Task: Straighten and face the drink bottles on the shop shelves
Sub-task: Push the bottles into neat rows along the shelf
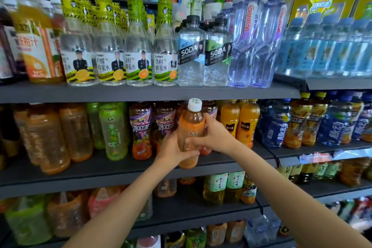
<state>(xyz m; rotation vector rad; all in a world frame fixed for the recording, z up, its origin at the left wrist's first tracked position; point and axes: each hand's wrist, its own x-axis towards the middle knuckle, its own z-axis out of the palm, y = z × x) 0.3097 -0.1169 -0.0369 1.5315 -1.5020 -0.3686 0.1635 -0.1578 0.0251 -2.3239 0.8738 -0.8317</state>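
Observation:
An orange-labelled tea bottle with a white cap is held upright in front of the middle shelf, its base level with the shelf's front edge. My left hand grips its lower body from the left. My right hand wraps round its middle from the right, fingers across the label. Behind it stand purple-labelled iced tea bottles and orange juice bottles.
The top shelf carries honey water bottles, two SODA bottles and tall blue water bottles. Green tea bottles and amber bottles stand at the left, blue sports drinks at the right. Lower shelves hold more bottles.

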